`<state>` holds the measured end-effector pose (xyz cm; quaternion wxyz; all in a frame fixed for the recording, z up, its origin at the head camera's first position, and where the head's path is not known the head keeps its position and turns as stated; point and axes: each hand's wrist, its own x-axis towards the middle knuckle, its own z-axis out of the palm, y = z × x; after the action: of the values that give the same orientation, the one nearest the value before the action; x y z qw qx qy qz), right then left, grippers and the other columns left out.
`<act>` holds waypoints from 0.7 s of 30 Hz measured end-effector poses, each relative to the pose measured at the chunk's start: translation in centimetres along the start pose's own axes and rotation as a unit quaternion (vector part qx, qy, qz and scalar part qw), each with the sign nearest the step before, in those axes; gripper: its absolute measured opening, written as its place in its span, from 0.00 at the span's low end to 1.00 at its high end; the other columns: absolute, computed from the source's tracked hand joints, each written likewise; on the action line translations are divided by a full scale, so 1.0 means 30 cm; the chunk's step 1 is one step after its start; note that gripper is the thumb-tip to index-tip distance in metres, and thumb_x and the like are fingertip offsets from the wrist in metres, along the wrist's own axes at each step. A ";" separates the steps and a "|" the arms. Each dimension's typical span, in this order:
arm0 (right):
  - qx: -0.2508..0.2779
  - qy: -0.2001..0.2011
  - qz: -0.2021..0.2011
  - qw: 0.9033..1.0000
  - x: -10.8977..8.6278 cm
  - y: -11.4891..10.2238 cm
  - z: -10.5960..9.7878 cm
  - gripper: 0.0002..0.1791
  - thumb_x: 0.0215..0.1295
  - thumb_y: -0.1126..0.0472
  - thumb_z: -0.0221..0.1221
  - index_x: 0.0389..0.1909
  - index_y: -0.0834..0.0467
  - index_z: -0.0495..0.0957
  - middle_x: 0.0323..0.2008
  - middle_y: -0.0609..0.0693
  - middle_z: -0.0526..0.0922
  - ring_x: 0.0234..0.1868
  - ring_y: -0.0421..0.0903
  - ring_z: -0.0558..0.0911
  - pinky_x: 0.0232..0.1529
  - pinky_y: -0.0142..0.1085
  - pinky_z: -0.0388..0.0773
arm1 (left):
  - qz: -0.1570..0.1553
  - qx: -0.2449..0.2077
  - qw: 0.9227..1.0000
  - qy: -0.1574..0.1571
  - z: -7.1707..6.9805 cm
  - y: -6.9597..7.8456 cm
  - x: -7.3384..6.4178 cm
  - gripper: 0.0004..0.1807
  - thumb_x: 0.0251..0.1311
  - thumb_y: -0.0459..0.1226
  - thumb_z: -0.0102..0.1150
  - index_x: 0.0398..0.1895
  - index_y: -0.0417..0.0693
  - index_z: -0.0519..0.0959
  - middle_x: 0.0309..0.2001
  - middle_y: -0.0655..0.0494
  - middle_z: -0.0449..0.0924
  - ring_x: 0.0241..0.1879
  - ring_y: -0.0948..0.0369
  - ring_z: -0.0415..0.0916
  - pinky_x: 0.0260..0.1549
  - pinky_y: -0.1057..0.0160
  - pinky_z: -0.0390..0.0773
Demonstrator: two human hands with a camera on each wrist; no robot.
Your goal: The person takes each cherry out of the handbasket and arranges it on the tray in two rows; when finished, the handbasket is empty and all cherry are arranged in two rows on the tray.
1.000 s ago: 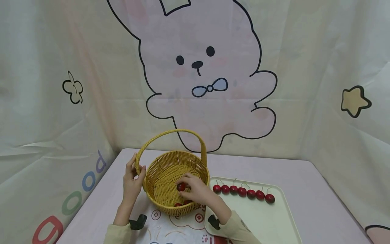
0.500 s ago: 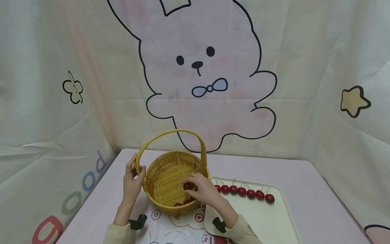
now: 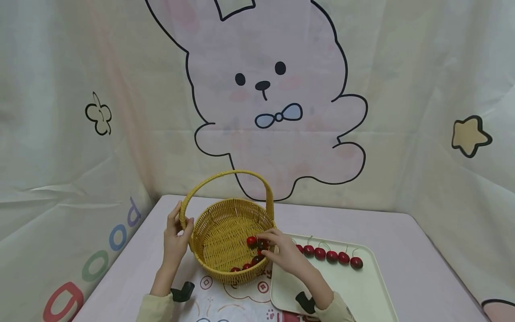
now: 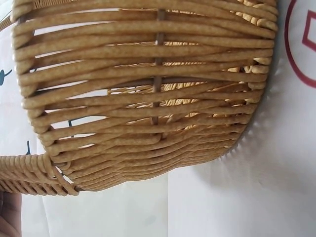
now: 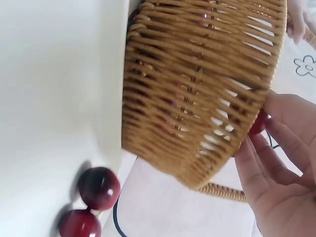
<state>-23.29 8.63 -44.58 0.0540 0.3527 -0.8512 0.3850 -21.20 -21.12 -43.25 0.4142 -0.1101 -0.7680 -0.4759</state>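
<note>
In the head view, a yellow woven basket with a tall arched handle stands on the table. My left hand grips the foot of the handle on the left side. My right hand reaches over the basket's right rim. A dark cherry is between its thumb and fingers, also partly visible as a red cherry behind the rim in the right wrist view. Just left of those fingertips is a bright red cherry. Several more cherries lie along the basket's near inner edge.
To the right of the basket is a pale tray bearing a row of several stemmed cherries, with my right forearm across its left part. The table has a printed cloth at the front. A curtain with a cartoon animal hangs behind.
My right hand has moved right, from mid-basket to the right rim, and more cherries inside now show. It covers the left end of the tray's row. My left hand keeps its grip.
</note>
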 end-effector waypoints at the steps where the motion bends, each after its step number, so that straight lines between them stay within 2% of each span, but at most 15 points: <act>1: -0.006 0.004 -0.001 1.000 -0.005 0.003 -0.005 0.20 0.56 0.66 0.63 0.52 0.58 0.77 0.47 0.49 0.76 0.43 0.45 0.78 0.39 0.40 0.78 | -0.001 0.000 1.000 0.000 0.000 0.000 0.000 0.31 0.55 0.21 0.54 0.64 0.40 0.61 0.28 0.45 0.74 0.28 0.73 0.68 0.29 0.79 0.69; 7: -0.042 0.043 -0.006 0.998 -0.033 0.019 -0.030 0.19 0.54 0.65 0.65 0.49 0.53 0.79 0.47 0.43 0.76 0.46 0.41 0.77 0.40 0.37 0.78 | -0.004 0.005 1.000 0.000 0.000 0.001 0.001 0.31 0.56 0.22 0.55 0.64 0.41 0.61 0.28 0.45 0.74 0.28 0.73 0.68 0.29 0.78 0.70; 10: -0.052 0.055 -0.006 0.997 -0.042 0.025 -0.042 0.19 0.54 0.64 0.65 0.49 0.51 0.79 0.47 0.41 0.76 0.47 0.39 0.77 0.45 0.36 0.77 | -0.005 0.008 1.000 0.001 -0.001 0.001 0.000 0.31 0.56 0.22 0.55 0.64 0.41 0.61 0.28 0.45 0.74 0.28 0.73 0.68 0.29 0.79 0.69; 17: -0.047 0.052 -0.024 0.997 -0.072 0.051 -0.068 0.20 0.54 0.69 0.64 0.49 0.52 0.79 0.49 0.48 0.77 0.49 0.43 0.78 0.43 0.37 0.78 | 0.003 0.006 1.000 -0.001 -0.001 0.000 -0.001 0.31 0.55 0.21 0.55 0.64 0.40 0.61 0.28 0.45 0.73 0.27 0.73 0.67 0.29 0.79 0.68; 21: -0.050 0.053 -0.037 0.997 -0.095 0.068 -0.084 0.20 0.52 0.71 0.64 0.48 0.55 0.79 0.48 0.49 0.77 0.47 0.45 0.78 0.40 0.40 0.78 | 0.003 0.007 1.000 -0.001 0.000 0.000 -0.001 0.31 0.55 0.21 0.55 0.64 0.40 0.61 0.28 0.45 0.73 0.27 0.73 0.67 0.29 0.79 0.69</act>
<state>-22.94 12.91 -45.11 0.1307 0.3595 -0.8518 0.3578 -21.18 -21.10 -43.27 0.4153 -0.1100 -0.7716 -0.4691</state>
